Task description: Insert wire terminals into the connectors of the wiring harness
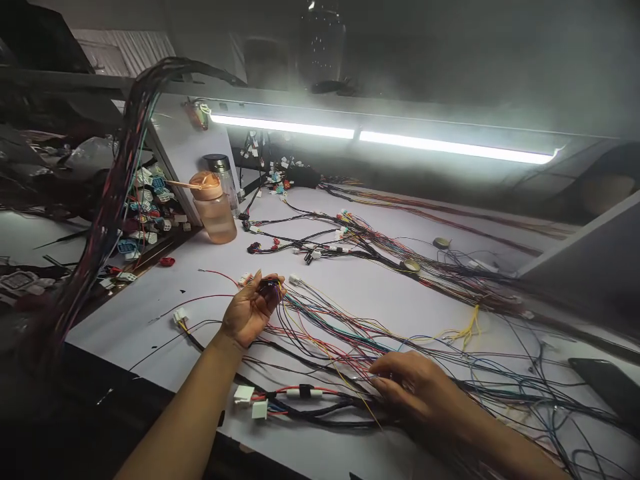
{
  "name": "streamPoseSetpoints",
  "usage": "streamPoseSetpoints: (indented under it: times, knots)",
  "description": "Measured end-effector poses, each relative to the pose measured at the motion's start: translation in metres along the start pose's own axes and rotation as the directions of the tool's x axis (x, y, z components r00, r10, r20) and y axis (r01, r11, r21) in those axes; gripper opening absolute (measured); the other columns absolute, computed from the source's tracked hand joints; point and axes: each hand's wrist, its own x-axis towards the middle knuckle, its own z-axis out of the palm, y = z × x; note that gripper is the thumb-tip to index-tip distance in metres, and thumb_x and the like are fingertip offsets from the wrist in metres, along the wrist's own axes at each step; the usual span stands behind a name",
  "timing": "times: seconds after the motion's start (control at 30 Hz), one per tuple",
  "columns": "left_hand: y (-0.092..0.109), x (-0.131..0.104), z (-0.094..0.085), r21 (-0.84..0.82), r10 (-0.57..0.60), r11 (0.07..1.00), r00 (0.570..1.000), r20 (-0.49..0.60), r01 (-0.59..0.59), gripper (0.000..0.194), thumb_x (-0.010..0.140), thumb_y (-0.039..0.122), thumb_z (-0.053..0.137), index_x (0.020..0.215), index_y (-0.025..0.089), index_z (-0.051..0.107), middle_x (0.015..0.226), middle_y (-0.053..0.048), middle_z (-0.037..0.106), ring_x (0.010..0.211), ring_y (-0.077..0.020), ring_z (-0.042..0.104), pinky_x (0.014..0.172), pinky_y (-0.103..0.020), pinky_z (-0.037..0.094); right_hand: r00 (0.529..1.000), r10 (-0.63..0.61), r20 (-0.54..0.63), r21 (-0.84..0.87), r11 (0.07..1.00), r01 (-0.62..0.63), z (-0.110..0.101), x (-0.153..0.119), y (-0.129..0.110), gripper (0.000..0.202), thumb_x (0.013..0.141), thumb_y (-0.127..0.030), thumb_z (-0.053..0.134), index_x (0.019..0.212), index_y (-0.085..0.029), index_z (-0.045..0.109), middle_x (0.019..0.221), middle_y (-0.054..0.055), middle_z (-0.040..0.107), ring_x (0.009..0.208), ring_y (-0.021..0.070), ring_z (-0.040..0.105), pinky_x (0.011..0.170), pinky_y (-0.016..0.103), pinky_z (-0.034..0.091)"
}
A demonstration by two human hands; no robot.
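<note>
Left hand point(253, 310) closed round small black plastic connector point(271, 283), mid-worktable; right hand point(413, 387) curled at thin multicoloured wires point(345, 347), grip unclear; connector likely light, rigid, wires limp, best held by housing

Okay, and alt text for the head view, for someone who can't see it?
The left hand holds a dark connector; the right hand is among coloured wires on a white table. Behind are black-taped harnesses, two bottles and strip lights.
</note>
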Motion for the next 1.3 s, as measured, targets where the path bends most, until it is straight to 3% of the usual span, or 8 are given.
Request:
streamPoseSetpoints:
  times: [0.17,0.33,0.47,0.7,0.83,0.97,1.17,1.3]
  knots:
    - [-0.001,0.001,0.002,-0.046,0.008,0.999,0.997,-0.077,-0.011,0.028,0.094,0.015,0.045,0.083,0.002,0.067,0.087,-0.017,0.07,0.071,-0.0176,0.07,0.067,-0.028,0.061,0.98,-0.192,-0.06,0.011,0.981,0.193,-0.026,0.114,-0.018,0.018,0.094,-0.033,0.056,0.093,-0.021,0.069,0.083,0.0,0.07,0.068,0.0114,0.06,0.074,0.03,0.041]
    - [0.005,0.0,0.005,-0.093,0.023,0.995,0.986,-0.163,-0.038,0.027,0.094,0.012,0.043,0.083,0.005,0.067,0.087,-0.016,0.071,0.076,-0.02,0.071,0.065,-0.029,0.062,0.971,-0.206,-0.118,-0.092,0.976,0.196,0.03,0.256,-0.024,0.015,0.091,-0.03,0.061,0.1,-0.023,0.071,0.103,0.003,0.07,0.091,0.0182,0.06,0.082,0.035,0.04]
    - [0.007,0.002,0.008,-0.084,0.035,0.995,0.972,-0.231,-0.056,0.024,0.093,0.011,0.045,0.093,0.005,0.068,0.087,-0.016,0.071,0.07,-0.0181,0.07,0.063,-0.027,0.061,0.954,-0.258,-0.154,-0.23,0.948,0.219,0.072,0.318,-0.022,0.023,0.091,-0.034,0.062,0.111,-0.025,0.069,0.12,0.005,0.064,0.111,0.0244,0.052,0.09,0.041,0.036]
    - [0.005,0.004,0.005,0.007,0.099,0.995,0.95,-0.297,-0.101,0.043,0.092,0.013,0.047,0.134,0.012,0.053,0.092,-0.016,0.071,0.063,-0.0137,0.067,0.065,-0.025,0.06,0.879,-0.44,-0.185,-0.235,0.888,0.395,0.087,0.34,-0.006,0.014,0.093,-0.034,0.062,0.094,-0.023,0.07,0.117,0.004,0.067,0.118,0.0234,0.046,0.1,0.046,0.02]
    - [0.003,0.003,0.004,0.097,0.26,0.966,0.909,-0.327,-0.241,0.057,0.091,0.015,0.051,0.146,0.021,0.04,0.095,-0.013,0.07,0.068,-0.0136,0.068,0.066,-0.026,0.06,0.759,-0.592,-0.27,-0.117,0.803,0.585,0.082,0.335,-0.006,0.016,0.097,-0.034,0.057,0.096,-0.021,0.067,0.088,0.0,0.071,0.095,0.0155,0.057,0.1,0.042,0.019]
    - [-0.001,0.0,0.001,0.208,0.391,0.915,0.888,-0.241,-0.346,0.079,0.083,0.025,0.067,0.15,0.036,0.027,0.102,-0.009,0.07,0.084,-0.0183,0.069,0.065,-0.026,0.059,0.602,-0.745,-0.288,-0.136,0.654,0.744,0.079,0.329,-0.009,0.023,0.1,-0.034,0.05,0.095,-0.018,0.066,0.082,0.0,0.07,0.075,0.0111,0.057,0.09,0.034,0.029]
    - [-0.004,-0.001,-0.004,0.291,0.396,0.895,0.902,-0.173,-0.338,0.088,0.077,0.03,0.073,0.151,0.039,0.025,0.101,-0.008,0.069,0.09,-0.0204,0.068,0.066,-0.027,0.058,0.449,-0.839,-0.309,-0.249,0.527,0.813,0.079,0.325,-0.015,0.029,0.103,-0.036,0.042,0.1,-0.017,0.064,0.079,0.0,0.066,0.068,0.0097,0.055,0.063,0.027,0.03]
    - [-0.005,-0.003,-0.002,0.325,0.393,0.885,0.909,-0.141,-0.332,0.086,0.079,0.029,0.07,0.151,0.038,0.025,0.095,-0.007,0.07,0.085,-0.0203,0.068,0.067,-0.029,0.058,0.395,-0.855,-0.337,-0.303,0.496,0.814,0.08,0.325,-0.015,0.027,0.103,-0.035,0.042,0.101,-0.018,0.064,0.08,0.0,0.066,0.067,0.0095,0.055,0.059,0.027,0.029]
